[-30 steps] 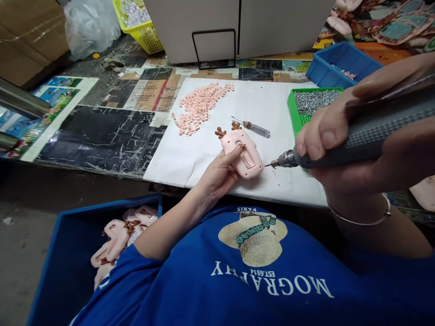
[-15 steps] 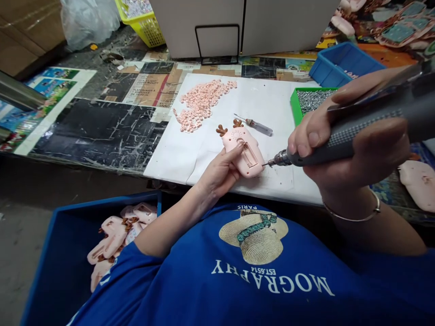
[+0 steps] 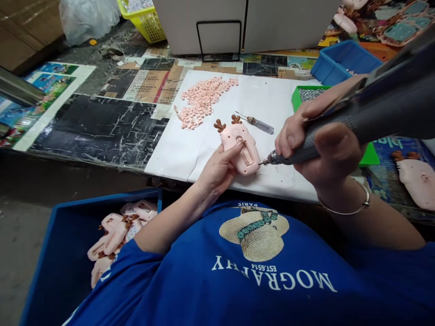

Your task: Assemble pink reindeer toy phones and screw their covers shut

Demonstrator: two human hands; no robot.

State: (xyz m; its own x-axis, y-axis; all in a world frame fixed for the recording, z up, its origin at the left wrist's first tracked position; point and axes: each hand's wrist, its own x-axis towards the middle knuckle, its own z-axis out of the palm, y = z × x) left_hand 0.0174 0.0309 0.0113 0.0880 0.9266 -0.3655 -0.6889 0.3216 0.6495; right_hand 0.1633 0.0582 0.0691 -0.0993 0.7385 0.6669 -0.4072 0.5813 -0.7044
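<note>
My left hand (image 3: 220, 167) grips a pink plastic toy casing (image 3: 251, 140) with brown antlers, its thumb lying by the open battery slot. The casing's back, with several screw holes, faces up. Wrapped round a dark grey electric screwdriver (image 3: 312, 145) is my right hand (image 3: 326, 158). The screwdriver's bit meets the casing's lower right corner; whether it sits in a hole I cannot tell. Beyond the casing, a small hand screwdriver (image 3: 260, 125) with a clear handle lies on the white sheet (image 3: 170, 158). A pile of small pink plastic parts (image 3: 204, 97) is spread at the sheet's far left.
A green tray (image 3: 372, 155) of metal screws stands behind my right hand, with a blue bin (image 3: 343, 59) beyond. Another pink casing (image 3: 418, 181) lies at the far right. Several casings fill part of the blue crate (image 3: 54, 235) at lower left. A yellow basket (image 3: 149, 27) stands at the back.
My right hand and the electric screwdriver have shifted left and tilted more steeply. The casing has moved slightly left in my left hand.
</note>
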